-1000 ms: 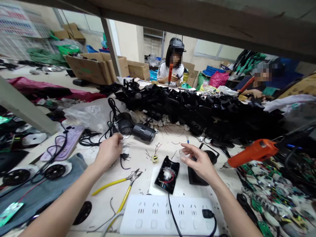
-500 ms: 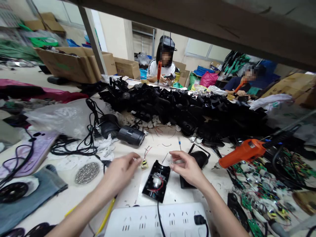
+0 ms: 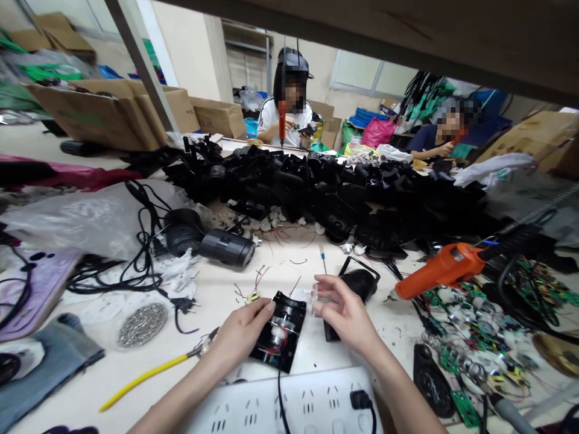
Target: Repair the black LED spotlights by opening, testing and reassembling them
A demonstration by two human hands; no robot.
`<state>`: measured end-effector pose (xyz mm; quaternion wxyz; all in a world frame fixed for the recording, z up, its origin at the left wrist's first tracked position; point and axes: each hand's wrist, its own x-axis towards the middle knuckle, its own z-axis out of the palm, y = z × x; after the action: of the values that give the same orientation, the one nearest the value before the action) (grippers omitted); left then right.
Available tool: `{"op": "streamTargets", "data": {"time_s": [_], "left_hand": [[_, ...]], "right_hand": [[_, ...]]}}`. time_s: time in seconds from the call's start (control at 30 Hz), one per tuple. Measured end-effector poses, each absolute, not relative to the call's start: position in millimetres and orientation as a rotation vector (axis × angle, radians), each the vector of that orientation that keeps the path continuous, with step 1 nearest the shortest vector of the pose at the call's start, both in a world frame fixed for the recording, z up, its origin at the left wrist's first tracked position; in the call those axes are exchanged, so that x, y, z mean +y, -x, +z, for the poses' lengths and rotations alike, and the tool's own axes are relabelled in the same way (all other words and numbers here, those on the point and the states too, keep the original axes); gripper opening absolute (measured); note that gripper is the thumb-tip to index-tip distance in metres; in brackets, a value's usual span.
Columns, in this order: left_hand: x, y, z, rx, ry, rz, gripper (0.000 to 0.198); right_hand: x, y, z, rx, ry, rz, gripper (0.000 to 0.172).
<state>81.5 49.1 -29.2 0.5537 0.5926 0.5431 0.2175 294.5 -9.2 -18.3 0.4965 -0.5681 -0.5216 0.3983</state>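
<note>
A black open housing point(image 3: 281, 331) with a small motor and red wires inside lies on the bench in front of me. My left hand point(image 3: 242, 333) rests against its left edge, fingers curled and pressing on it. Just right of it, my right hand point(image 3: 342, 307) pinches a small clear plastic part point(image 3: 318, 294) between thumb and fingertips. A small circuit board with red and black wires point(image 3: 253, 293) lies just beyond my left hand. A black cable runs from the housing down over the white power strip point(image 3: 303, 407).
Yellow-handled pliers point(image 3: 154, 371) lie left of my arm, near a round tray of screws point(image 3: 139, 316). An orange electric screwdriver point(image 3: 441, 270) hangs at right over green circuit boards. A long heap of black parts point(image 3: 325, 193) crosses the bench; two people work behind it.
My left hand has moved right, from the cable plug area to the black housing. My right hand stays closed on the clear part. The view has shifted left to right.
</note>
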Motion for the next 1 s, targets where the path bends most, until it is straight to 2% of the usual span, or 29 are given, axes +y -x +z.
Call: {"op": "streamTargets", "data": {"time_s": [0.2,0.37,0.63,1.0], "left_hand": [[39,-88,-14,1.097,-0.789,0.578,0.03],[30,-93,0,0.962,-0.397,0.413,0.025],[21,-101,18,0.834,-0.292,0.27,0.021],[18,-102,22,0.811,-0.316,0.289,0.019]], "right_hand": [[-14,-308,1,-1.158,1.147,1.059,0.044],[-18,-316,21,-1.118,0.906,1.223,0.05],[-25,-321,25,-1.29,0.809,1.398,0.047],[-29,-322,33,-1.596,0.87,1.208,0.04]]}}
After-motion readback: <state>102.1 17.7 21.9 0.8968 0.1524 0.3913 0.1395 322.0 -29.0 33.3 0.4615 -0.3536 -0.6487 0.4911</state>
